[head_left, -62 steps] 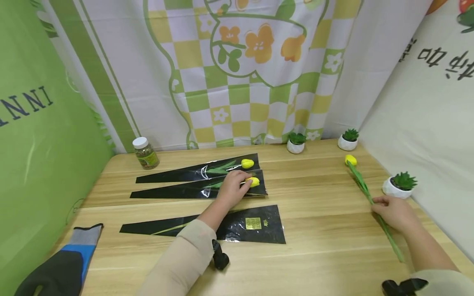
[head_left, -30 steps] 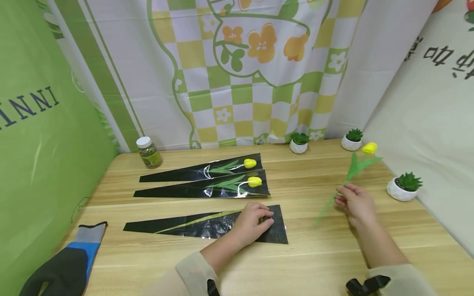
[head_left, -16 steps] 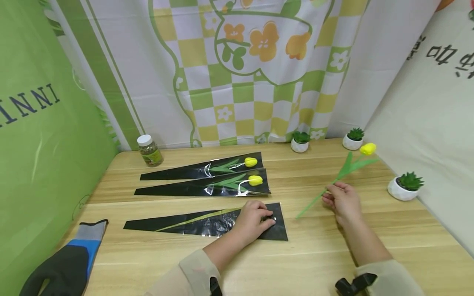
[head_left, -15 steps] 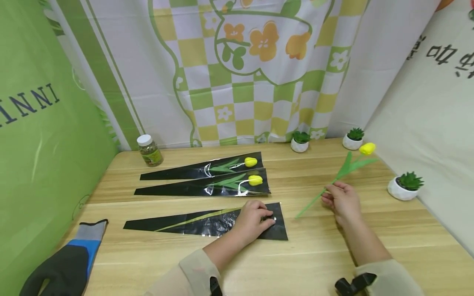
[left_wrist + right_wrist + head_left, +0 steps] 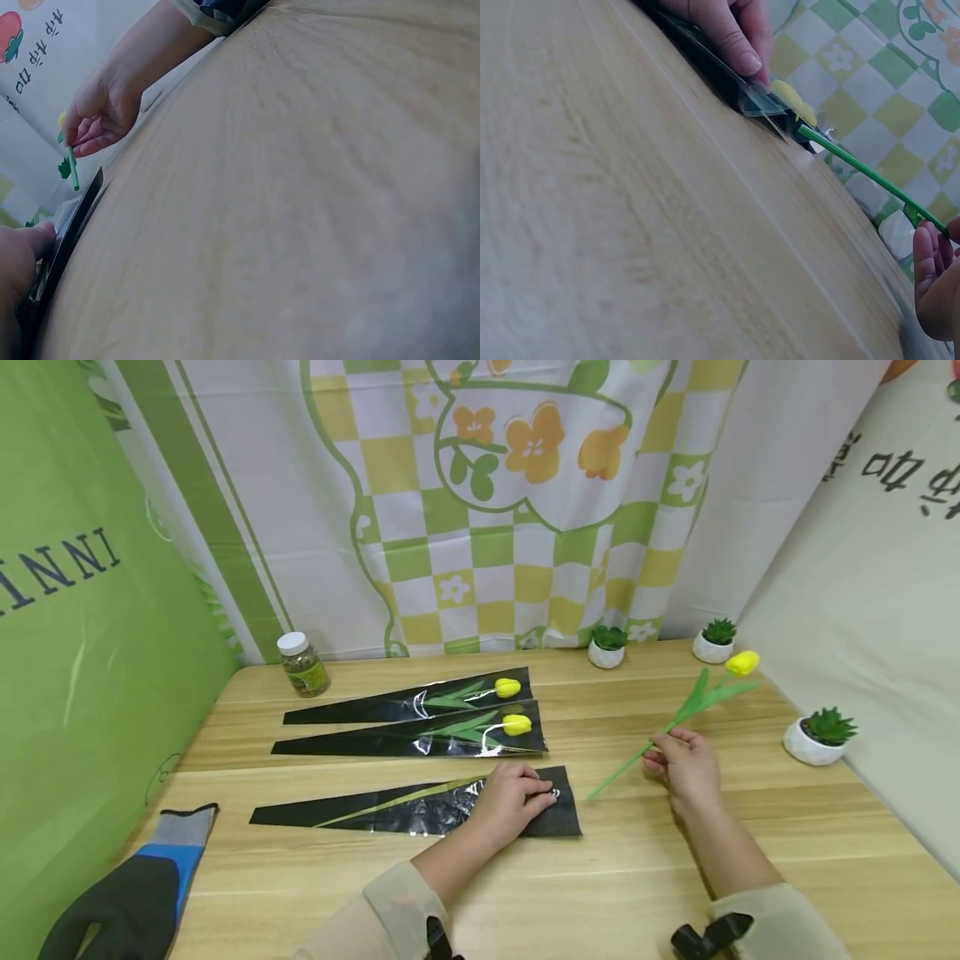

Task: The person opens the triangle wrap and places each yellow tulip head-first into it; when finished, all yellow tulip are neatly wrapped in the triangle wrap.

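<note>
Right hand (image 5: 686, 766) pinches the green stem of a yellow tulip (image 5: 693, 706) between thumb and fingertips, about midway along it. The stem runs as a long diagonal: its cut end points down toward the wide mouth of the empty black sleeve (image 5: 420, 806), while the bloom rises up and away from that sleeve, toward the small potted plants (image 5: 711, 642) at the table's far edge. The sleeve's long axis lies flat on the wooden table (image 5: 637, 877), its wide end facing the tulip and its narrow tip pointing away, so stem and sleeve are roughly in line, the cut end just beside the mouth but apart from it.

Left hand (image 5: 513, 797) rests on the sleeve's wide end, fingers curled onto the film at the opening; the right wrist view shows a fingertip pressing its edge. Beyond the empty sleeve lie two filled sleeves (image 5: 420, 722), each holding a tulip.
</note>
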`<state>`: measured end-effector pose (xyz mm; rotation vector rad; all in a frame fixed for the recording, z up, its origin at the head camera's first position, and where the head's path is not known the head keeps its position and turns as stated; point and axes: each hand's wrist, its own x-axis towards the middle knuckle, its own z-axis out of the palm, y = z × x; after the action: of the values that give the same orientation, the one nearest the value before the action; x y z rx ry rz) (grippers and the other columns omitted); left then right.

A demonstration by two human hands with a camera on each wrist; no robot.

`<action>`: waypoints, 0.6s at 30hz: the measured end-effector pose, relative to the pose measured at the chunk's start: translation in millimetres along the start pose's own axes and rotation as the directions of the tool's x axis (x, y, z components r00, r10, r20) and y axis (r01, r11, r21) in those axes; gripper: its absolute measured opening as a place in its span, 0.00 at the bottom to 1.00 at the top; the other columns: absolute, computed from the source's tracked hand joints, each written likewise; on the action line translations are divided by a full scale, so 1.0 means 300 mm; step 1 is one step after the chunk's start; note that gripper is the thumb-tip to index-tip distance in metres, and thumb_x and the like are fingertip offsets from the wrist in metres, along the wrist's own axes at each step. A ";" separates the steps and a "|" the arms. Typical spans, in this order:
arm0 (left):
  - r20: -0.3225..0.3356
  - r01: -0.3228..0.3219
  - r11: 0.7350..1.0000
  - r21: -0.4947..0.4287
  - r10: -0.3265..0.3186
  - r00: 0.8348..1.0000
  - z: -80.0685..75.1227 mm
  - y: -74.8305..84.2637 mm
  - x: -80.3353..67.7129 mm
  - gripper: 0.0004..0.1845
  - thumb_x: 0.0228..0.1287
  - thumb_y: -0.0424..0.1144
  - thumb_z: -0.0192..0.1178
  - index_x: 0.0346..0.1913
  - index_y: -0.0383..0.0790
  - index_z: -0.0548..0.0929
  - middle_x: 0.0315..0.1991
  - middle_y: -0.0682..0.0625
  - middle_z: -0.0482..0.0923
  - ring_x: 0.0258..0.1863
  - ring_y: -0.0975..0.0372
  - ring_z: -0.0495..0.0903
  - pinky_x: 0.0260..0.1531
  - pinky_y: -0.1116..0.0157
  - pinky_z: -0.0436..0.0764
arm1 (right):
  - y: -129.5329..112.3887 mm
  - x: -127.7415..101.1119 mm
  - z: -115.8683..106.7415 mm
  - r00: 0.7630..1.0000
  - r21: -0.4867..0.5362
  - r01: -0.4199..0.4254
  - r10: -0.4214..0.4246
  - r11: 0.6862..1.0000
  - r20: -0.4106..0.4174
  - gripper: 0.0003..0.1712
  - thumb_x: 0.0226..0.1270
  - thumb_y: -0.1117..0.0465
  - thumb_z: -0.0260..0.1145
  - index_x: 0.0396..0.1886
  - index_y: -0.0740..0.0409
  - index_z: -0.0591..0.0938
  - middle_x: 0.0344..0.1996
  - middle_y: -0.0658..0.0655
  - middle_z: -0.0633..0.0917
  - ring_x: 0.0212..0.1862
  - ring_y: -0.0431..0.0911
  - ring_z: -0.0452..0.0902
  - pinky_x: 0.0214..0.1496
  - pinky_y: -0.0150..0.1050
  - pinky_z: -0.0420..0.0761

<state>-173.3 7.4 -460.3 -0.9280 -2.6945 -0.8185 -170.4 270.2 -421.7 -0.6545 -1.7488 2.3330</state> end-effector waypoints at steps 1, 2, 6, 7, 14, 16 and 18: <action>-0.008 -0.003 1.000 0.002 0.003 1.000 0.000 -0.001 0.000 0.12 0.65 0.47 0.64 0.46 0.47 0.90 0.44 0.52 0.83 0.46 0.60 0.78 0.51 0.65 0.76 | 0.001 0.000 0.002 1.000 0.006 0.002 -0.002 1.000 -0.003 0.11 0.73 0.67 0.56 0.44 0.51 0.63 0.26 0.43 0.79 0.25 0.33 0.79 0.30 0.23 0.82; -0.015 -0.003 1.000 0.001 0.003 1.000 0.000 -0.002 0.001 0.12 0.65 0.47 0.64 0.46 0.47 0.90 0.44 0.52 0.83 0.46 0.60 0.78 0.51 0.65 0.76 | 0.003 -0.001 0.004 1.000 0.011 0.004 -0.004 1.000 -0.005 0.11 0.73 0.68 0.56 0.44 0.51 0.63 0.26 0.43 0.79 0.25 0.33 0.79 0.30 0.23 0.82; -0.047 0.003 1.000 -0.009 -0.004 0.999 0.000 -0.004 0.002 0.12 0.66 0.46 0.63 0.46 0.46 0.90 0.44 0.52 0.83 0.47 0.59 0.79 0.52 0.64 0.76 | 0.008 -0.003 0.010 1.000 0.013 0.024 -0.023 1.000 -0.015 0.12 0.73 0.68 0.56 0.45 0.52 0.63 0.27 0.44 0.80 0.26 0.34 0.80 0.31 0.23 0.82; -0.053 0.008 1.000 -0.019 -0.009 0.999 -0.001 -0.004 0.001 0.12 0.66 0.46 0.63 0.46 0.45 0.90 0.44 0.51 0.83 0.47 0.59 0.79 0.52 0.64 0.76 | 0.010 -0.003 0.012 1.000 0.014 0.026 -0.025 1.000 -0.017 0.12 0.73 0.68 0.56 0.45 0.52 0.62 0.27 0.44 0.81 0.26 0.34 0.80 0.31 0.23 0.82; -0.088 0.025 0.996 -0.080 -0.032 0.996 0.001 -0.008 0.001 0.11 0.67 0.44 0.63 0.46 0.44 0.90 0.43 0.51 0.84 0.46 0.58 0.79 0.51 0.63 0.77 | 0.023 -0.010 0.025 0.999 0.004 0.048 -0.048 0.999 -0.015 0.13 0.73 0.69 0.55 0.46 0.53 0.61 0.30 0.45 0.79 0.26 0.34 0.80 0.33 0.23 0.83; -0.095 0.028 0.996 -0.089 -0.036 0.995 0.000 -0.008 0.002 0.11 0.67 0.44 0.63 0.46 0.44 0.90 0.42 0.51 0.84 0.46 0.58 0.80 0.50 0.63 0.78 | 0.021 -0.014 0.030 0.998 0.008 0.051 -0.051 0.999 -0.037 0.13 0.73 0.68 0.55 0.46 0.53 0.62 0.30 0.45 0.80 0.26 0.34 0.80 0.33 0.23 0.83; -0.100 0.030 0.995 -0.093 -0.040 0.994 0.000 -0.008 0.003 0.11 0.67 0.44 0.63 0.46 0.44 0.89 0.42 0.51 0.84 0.45 0.58 0.80 0.50 0.63 0.78 | 0.017 -0.017 0.034 0.997 0.036 0.051 -0.048 0.998 -0.067 0.13 0.72 0.68 0.56 0.46 0.52 0.62 0.29 0.45 0.80 0.26 0.34 0.80 0.32 0.24 0.83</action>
<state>-175.6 6.4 -461.1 -0.8351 -2.6120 -0.9756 -169.5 257.8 -423.1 -0.6668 -1.6700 2.2786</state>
